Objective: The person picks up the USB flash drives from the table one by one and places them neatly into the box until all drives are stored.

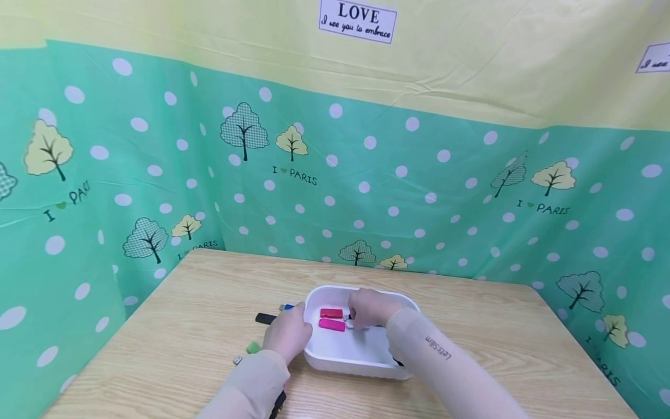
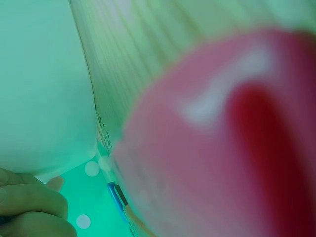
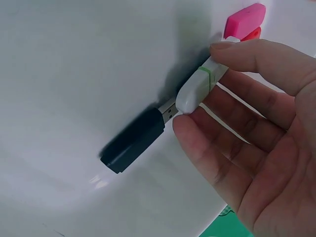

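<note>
In the head view, my left hand (image 1: 288, 333) grips the left rim of a white plastic bin (image 1: 356, 369); a blurred part of it fills the right of the left wrist view. My right hand (image 1: 370, 306) reaches inside the bin. Between its thumb and fingers it pinches a white USB flash drive (image 3: 195, 91) with a green stripe, low over the bin floor. Close by lies a dark USB flash drive (image 3: 134, 140) with its metal plug showing. A pink USB flash drive (image 1: 332, 325) and a red one (image 1: 331, 313) lie side by side in the bin.
On the wooden table (image 1: 209, 291), left of the bin, lie a black stick (image 1: 265, 318), a blue USB drive (image 1: 288, 306) and a green piece (image 1: 253, 347). A dark item (image 1: 279, 402) shows partly beside the left sleeve. A patterned curtain (image 1: 314, 203) hangs behind.
</note>
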A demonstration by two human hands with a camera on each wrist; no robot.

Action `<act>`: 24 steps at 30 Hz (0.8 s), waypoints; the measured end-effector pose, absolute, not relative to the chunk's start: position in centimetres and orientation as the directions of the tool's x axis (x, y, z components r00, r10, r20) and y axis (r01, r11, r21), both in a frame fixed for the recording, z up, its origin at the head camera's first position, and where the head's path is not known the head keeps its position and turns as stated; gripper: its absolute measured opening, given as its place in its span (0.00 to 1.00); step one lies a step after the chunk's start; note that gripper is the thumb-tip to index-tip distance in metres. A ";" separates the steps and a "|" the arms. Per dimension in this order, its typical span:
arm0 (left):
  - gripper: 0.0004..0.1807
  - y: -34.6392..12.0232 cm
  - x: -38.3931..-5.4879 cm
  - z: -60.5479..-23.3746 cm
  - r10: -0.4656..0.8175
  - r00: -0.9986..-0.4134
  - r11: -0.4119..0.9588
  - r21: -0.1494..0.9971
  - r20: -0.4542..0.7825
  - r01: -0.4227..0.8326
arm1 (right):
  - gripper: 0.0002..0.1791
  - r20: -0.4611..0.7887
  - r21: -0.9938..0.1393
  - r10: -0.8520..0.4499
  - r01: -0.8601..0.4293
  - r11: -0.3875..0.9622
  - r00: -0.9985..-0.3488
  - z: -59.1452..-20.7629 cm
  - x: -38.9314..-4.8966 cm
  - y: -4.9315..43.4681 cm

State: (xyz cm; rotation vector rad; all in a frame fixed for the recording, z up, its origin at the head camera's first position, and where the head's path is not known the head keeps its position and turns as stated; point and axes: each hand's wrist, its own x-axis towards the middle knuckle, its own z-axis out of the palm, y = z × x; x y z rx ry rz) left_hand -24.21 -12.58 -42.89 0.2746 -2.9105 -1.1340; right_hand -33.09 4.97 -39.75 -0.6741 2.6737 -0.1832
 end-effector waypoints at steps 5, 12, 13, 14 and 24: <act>0.26 -12.6 -24.2 -42.9 -0.168 -0.984 0.724 0.671 -0.057 -0.162 | 0.10 -0.323 -0.223 -0.485 -0.432 0.874 -0.813 -39.9 -33.1 5.1; 0.26 -12.5 -24.2 -43.0 -0.168 -0.984 0.720 0.675 -0.060 -0.164 | 0.10 -0.328 -0.224 -0.497 -0.445 0.867 -0.803 -39.9 -33.0 5.2; 0.26 -12.5 -24.2 -43.0 -0.167 -0.984 0.720 0.675 -0.059 -0.163 | 0.10 -0.328 -0.222 -0.500 -0.449 0.866 -0.802 -39.9 -32.9 5.1; 0.26 -12.6 -24.3 -43.0 -0.167 -0.984 0.721 0.674 -0.058 -0.162 | 0.10 -0.329 -0.223 -0.499 -0.448 0.866 -0.802 -39.9 -32.9 5.1; 0.26 -12.6 -24.3 -43.2 -0.164 -0.985 0.728 0.668 -0.047 -0.153 | 0.10 -0.320 -0.234 -0.500 -0.445 0.865 -0.805 -39.8 -32.7 5.0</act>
